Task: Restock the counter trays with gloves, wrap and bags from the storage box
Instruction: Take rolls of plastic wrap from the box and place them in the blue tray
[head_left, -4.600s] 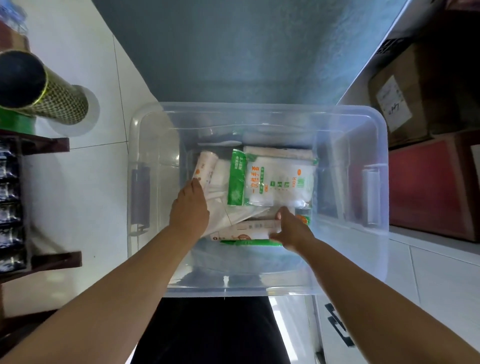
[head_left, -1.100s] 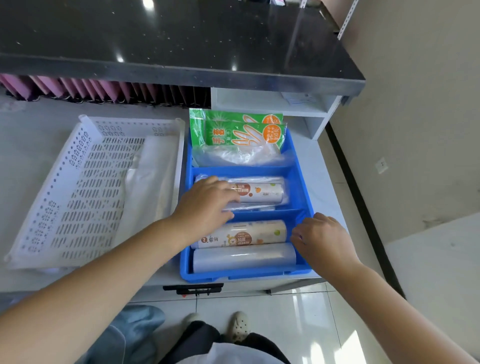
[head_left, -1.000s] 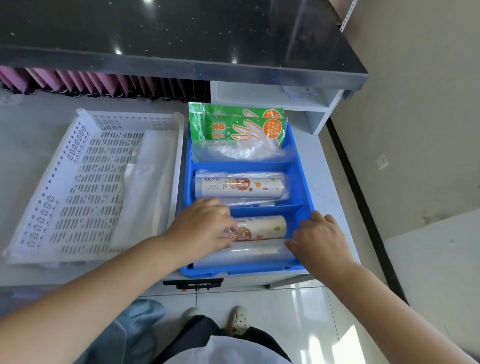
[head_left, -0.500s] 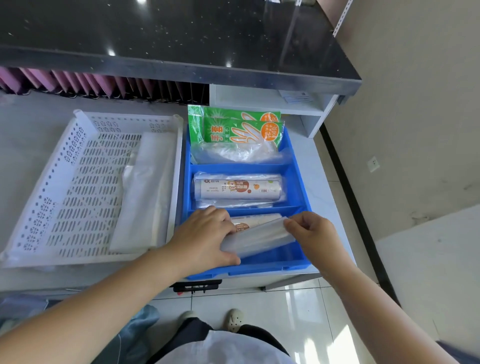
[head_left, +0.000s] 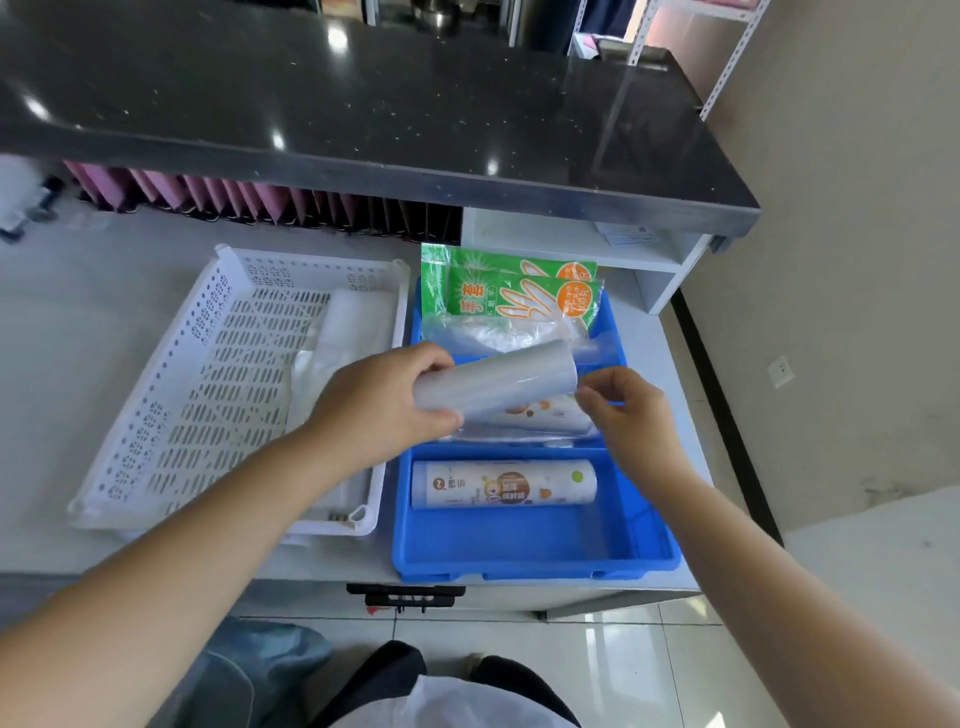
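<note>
the left hand (head_left: 379, 405) wraps its fingers and thumb around the left end of a smooth, cloudy plain roll (head_left: 493, 382), a cylinder of film lifted clear above the middle compartment of the glossy blue tray (head_left: 535, 556) and tilted up toward 2 o'clock. the right hand (head_left: 623, 410), fingers curled, pinches at the roll's right end. below it a wrapped roll (head_left: 550, 415) lies partly hidden in that compartment. at the tray's 6 o'clock end a printed roll (head_left: 504, 483) lies flat; at 12 o'clock crinkly green glove packs (head_left: 514, 296) lean upright. at the tray's 9 o'clock sits a perforated white tray (head_left: 208, 389) holding folded translucent bags (head_left: 353, 332), all under a speckled black counter (head_left: 363, 104).
</note>
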